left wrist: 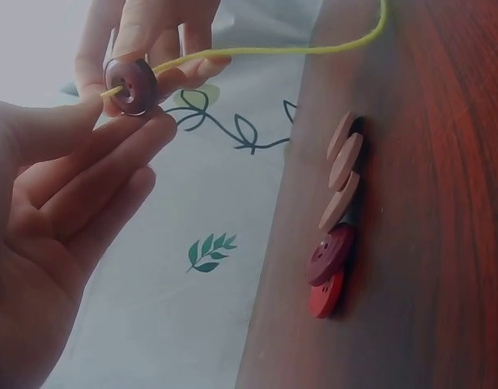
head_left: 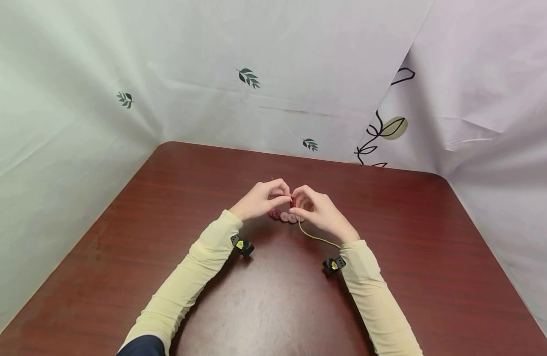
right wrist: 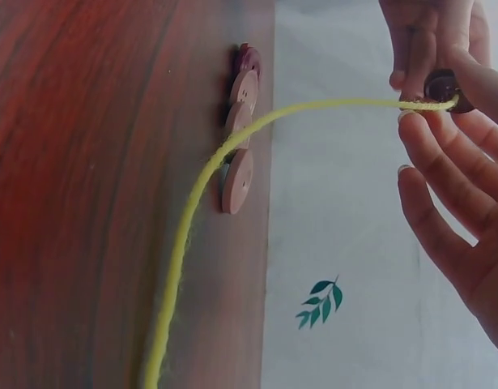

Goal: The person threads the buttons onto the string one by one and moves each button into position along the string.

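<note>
A dark red button (left wrist: 132, 86) is held up between the two hands over the table. My right hand (head_left: 319, 210) pinches it between thumb and fingers. A yellow cord (right wrist: 313, 105) runs through a hole in it, and a short end sticks out on the left side. My left hand (head_left: 266, 198) pinches that end at its fingertips, close against the button. Below the hands lies a row of buttons: several pink buttons (right wrist: 239, 182), a purple button (left wrist: 331, 255) and a red button (left wrist: 325, 296). The cord's other part hangs down past my right wrist.
The brown wooden table (head_left: 264, 301) spreads around both forearms. White cloth (head_left: 202, 44) with leaf prints hangs behind it and at the sides. A black wrist camera (head_left: 243, 245) is strapped on the left wrist, and another camera (head_left: 333, 265) on the right.
</note>
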`<state>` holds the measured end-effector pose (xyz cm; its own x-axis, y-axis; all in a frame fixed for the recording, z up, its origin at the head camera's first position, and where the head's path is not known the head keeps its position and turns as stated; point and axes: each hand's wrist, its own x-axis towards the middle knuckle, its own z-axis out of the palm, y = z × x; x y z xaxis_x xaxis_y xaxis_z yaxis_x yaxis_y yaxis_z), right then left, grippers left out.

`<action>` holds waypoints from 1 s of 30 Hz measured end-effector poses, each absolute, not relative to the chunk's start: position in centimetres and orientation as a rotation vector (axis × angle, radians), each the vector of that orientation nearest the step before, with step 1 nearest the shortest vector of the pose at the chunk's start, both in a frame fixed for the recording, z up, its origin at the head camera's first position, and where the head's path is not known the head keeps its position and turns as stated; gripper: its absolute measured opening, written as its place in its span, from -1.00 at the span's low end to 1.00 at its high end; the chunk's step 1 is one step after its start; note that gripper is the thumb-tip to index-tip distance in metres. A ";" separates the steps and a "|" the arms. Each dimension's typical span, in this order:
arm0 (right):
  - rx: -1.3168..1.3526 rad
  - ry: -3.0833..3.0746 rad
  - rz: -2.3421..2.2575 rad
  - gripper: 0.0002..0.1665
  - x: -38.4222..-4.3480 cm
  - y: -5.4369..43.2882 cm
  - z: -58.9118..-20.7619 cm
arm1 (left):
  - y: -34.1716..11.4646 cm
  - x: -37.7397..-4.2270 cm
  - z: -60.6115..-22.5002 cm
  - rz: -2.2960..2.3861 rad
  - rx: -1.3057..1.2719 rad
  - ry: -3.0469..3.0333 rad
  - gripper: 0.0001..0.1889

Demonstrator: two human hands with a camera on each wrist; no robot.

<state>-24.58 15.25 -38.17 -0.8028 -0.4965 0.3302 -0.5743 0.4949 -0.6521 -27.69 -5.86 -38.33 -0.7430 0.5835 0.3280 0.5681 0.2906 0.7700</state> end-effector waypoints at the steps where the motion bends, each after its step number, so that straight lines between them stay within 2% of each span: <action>1: 0.947 -2.629 1.202 -0.66 -24.6 15.3 -38.1 | -5.9 -27.7 -38.3 1.483 1.120 2.508 -0.91; 30: 0.892 -2.709 1.085 -0.70 -24.4 15.7 -37.7 | -6.3 -27.9 -38.3 1.437 1.125 2.519 -0.90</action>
